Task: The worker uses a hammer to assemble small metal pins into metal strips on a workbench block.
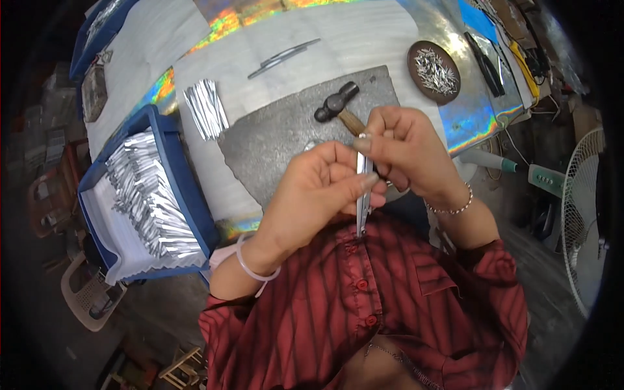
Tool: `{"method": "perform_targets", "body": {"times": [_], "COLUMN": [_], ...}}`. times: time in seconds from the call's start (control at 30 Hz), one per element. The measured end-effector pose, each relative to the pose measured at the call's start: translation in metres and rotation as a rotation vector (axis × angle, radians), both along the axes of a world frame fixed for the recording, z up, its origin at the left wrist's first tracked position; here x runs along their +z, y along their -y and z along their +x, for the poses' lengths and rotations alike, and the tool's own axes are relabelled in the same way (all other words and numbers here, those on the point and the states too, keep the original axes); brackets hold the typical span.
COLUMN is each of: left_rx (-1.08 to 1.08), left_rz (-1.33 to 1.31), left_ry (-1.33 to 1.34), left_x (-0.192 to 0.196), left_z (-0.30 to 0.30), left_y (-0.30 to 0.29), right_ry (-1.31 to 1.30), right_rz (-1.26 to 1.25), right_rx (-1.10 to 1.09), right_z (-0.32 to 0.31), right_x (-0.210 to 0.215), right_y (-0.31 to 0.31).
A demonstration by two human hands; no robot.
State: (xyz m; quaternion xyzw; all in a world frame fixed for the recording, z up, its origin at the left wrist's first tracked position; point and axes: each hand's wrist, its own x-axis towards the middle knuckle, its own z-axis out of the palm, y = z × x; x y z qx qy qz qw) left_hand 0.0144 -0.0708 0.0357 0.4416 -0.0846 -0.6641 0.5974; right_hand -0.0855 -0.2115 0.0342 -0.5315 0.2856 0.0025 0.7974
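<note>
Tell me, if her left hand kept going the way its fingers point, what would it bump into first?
Most likely the right hand, already touching the left hand around the thin metal strip both pinch; depth is hard to judge.

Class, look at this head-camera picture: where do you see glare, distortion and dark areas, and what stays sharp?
Head view: rainbow glare streaks the shiny sheet on the table; fisheye bending curves the blue tray and the fan near the rim; the corners fall to black; both hands, left hand and right hand, pinching a thin metal strip, are sharp and evenly lit, as is the hammer.

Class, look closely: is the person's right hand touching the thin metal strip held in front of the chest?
Touching. The head view shows the right hand pinching the top of the metal strip.
</note>
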Motion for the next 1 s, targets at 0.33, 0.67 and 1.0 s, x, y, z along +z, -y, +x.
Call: {"method": "perform_targets", "body": {"times": [0.33,0.67,1.0], "left_rx": [-0.014,-0.143,-0.364], "left_rz": [0.073,0.067,0.048], "left_ry": [-0.111,-0.044,0.120], "left_x": [0.000,0.013,0.020], "left_z": [0.003,-0.003,-0.007], "left_y": [0.010,0.019,0.033], "right_ry": [-0.020,0.045,0.164], "right_rz": [0.066,0.031,-0.060], "right_rx": [-0.009,-0.214,-0.392], "right_z": [-0.003,-0.026,-0.048], "right_x": [-0.010,0.002,-0.005], "right_y": [0.007,-0.007,-0.020]}}
